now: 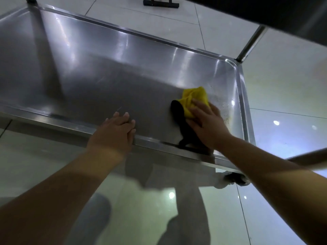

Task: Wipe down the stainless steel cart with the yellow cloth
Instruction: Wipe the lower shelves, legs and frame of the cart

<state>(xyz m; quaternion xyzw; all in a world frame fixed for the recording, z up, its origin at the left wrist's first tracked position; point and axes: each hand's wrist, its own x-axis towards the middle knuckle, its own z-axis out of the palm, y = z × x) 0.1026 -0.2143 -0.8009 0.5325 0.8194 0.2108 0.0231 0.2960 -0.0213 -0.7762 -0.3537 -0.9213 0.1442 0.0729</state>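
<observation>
Steel fills most of the view: the stainless steel cart (92, 68) shows one shallow shelf with a raised rim, seen from above, and this shelf serves as the landmark for everything else. At the shelf's near rim, towards its middle, the left hand (116, 128) rests with fingers straight and laid together, flat over the edge and holding nothing; it looks like a brace. Further along, close to the shelf's right end, the yellow cloth (193, 99) lies bunched on the metal, with a dark strip trailing from under it towards the near rim; what that strip is I cannot tell. The right hand (205, 121) presses down on the cloth, palm flat and fingers spread over it, not curled round it. Between the cloth and the shelf's right rim the metal shows pale specks and a smear, so that corner seems not yet clean. The cloth is soft, light and limp and will fold or slide under the palm; steady downward pressure over its middle should keep it gathered. The steel looks smooth and slick, so the cloth should glide easily.
</observation>
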